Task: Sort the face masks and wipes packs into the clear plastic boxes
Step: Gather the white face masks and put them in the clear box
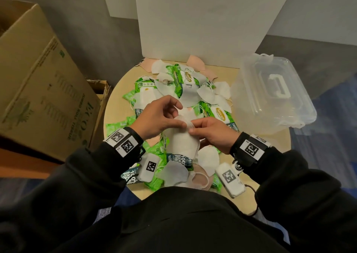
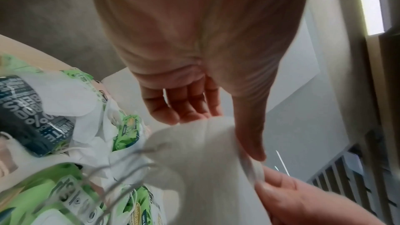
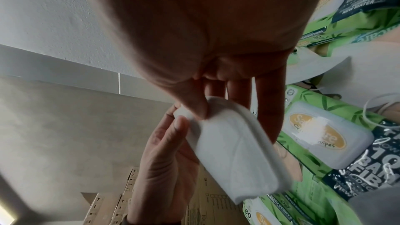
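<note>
Both hands pinch one white face mask [image 1: 183, 136] above the table's [image 1: 257, 142] middle: my left hand [image 1: 156, 115] and right hand [image 1: 210, 135] at its top edge. I'd fold it flat, then carry it to the closed clear box [image 1: 270, 96] at two o'clock, whose lid needs opening first

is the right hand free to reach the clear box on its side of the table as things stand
Probably not yet. The right hand is pinching the white mask together with the left hand. The clear box sits lidded to its right, with nothing between them.
</note>
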A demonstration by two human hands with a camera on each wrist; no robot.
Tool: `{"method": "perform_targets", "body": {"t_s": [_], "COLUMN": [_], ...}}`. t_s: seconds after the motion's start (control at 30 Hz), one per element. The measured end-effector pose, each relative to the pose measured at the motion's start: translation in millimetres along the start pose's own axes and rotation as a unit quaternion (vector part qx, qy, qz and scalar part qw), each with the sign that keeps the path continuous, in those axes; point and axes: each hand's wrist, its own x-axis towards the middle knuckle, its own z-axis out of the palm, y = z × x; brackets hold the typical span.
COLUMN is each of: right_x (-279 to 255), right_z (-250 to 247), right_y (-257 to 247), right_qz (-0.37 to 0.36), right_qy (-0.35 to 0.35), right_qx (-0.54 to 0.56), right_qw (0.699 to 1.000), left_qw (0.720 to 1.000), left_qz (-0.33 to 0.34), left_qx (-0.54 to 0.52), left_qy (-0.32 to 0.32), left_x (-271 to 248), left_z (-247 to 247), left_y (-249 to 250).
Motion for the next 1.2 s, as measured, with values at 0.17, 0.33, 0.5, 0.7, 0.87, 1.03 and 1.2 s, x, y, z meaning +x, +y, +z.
{"method": "perform_targets", "body": {"t_s": [0.17, 0.33, 0.5, 0.7, 0.87, 1.03, 1.2], "right_x": [-1.0, 0.7, 4.3, 4.2, 5.3, 6.2, 7.0], "right_z": [3.3, 10.3, 9.6, 6.0, 7.0, 7.4, 6.9], "right_y": [0.4, 7.9, 14.3, 13.2, 12.6, 12.6, 11.8], "right_qz": [-0.01, 0.009, -0.003, 0.003, 0.006, 0.013, 0.018], "right_qy": [-0.013, 0.01, 0.158, 0.148, 0.158, 0.154, 0.15], "right_qx": [0.029, 0.068, 0.11, 0.099, 0.083, 0.081, 0.088], "right_qw": [0.999, 0.998, 0.981, 0.984, 0.984, 0.985, 0.985], "left_qw": [0.998, 0.998, 0.997, 0.995, 0.995, 0.994, 0.994], "left_qz": [-0.028, -0.051, -0.068, -0.085, -0.094, -0.095, -0.101], "left_qx": [-0.021, -0.042, -0.047, -0.047, -0.037, -0.036, -0.04], "left_qy": [-0.052, -0.019, 0.006, 0.019, 0.023, 0.027, 0.025], "left_x": [-5.8, -10.3, -9.2, -8.5, -9.4, -10.3, -10.2], "left_z": [-8.2, -6.5, -8.6, -11.0, -11.2, -11.0, -10.9], "left_y": [-8.1, -17.6, -25.7, -32.1, -31.6, -32.1, -32.6]}}
